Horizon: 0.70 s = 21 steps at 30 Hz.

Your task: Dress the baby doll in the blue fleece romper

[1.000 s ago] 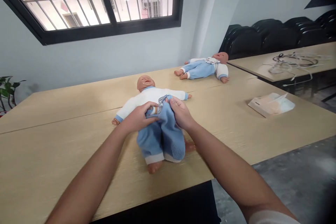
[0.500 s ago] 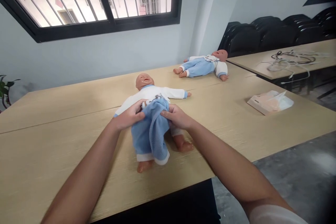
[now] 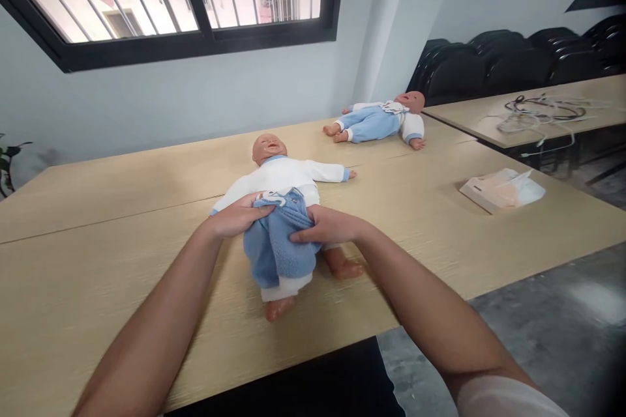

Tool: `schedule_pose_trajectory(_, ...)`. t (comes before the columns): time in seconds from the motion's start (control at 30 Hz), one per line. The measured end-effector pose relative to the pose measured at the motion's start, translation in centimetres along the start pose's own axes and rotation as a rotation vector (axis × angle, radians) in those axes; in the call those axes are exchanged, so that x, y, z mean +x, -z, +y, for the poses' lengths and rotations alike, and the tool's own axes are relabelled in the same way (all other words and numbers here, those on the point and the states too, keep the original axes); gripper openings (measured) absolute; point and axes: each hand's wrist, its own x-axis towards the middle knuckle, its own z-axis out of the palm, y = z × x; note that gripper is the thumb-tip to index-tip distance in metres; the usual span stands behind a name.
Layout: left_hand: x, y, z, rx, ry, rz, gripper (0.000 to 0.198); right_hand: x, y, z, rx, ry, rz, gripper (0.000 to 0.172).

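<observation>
A baby doll (image 3: 286, 174) in a white top with blue cuffs lies on its back, head away from me. Light blue overalls (image 3: 281, 247) with white cuffs cover one of its legs; its other foot (image 3: 345, 267) pokes out bare at the right. My left hand (image 3: 239, 214) pinches the waist of the overalls at the doll's middle, by the printed bib. On the opposite side my right hand (image 3: 330, 225) holds the blue cloth, its thumb lying on the front and its other fingers hidden behind or inside it.
A second doll (image 3: 379, 120) in blue overalls lies at the back of the table (image 3: 122, 273). To the right rests a tissue box (image 3: 503, 190). Coiled cables (image 3: 542, 114) lie on another table, before stacked black chairs (image 3: 508, 65).
My right hand has shifted lower on the overalls, its thumb extended over the cloth. The loose leg cloth has bunched up and the bib lies flatter. My left hand stays at the waist.
</observation>
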Motion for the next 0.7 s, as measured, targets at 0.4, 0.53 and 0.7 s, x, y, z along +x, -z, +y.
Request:
schedule_pose_trajectory(0.4, -0.2, 0.0, 0.0, 0.228, 0.074, -0.209, 0.054, 0.9, -0.6, 1.3, 0.682, 0.094, 0.183, 0.041)
schedule_pose_trajectory(0.53, -0.1, -0.1, -1.0, -0.051, 0.021, -0.039, 0.055, 0.8, -1.0, 1.4, 0.660, 0.089, 0.078, 0.048)
schedule_pose_trajectory(0.7, -0.3, -0.7, -1.8, -0.319, 0.002, 0.068, 0.070, 0.9, -1.5, 1.9, 0.652, 0.040, 0.018, 0.056)
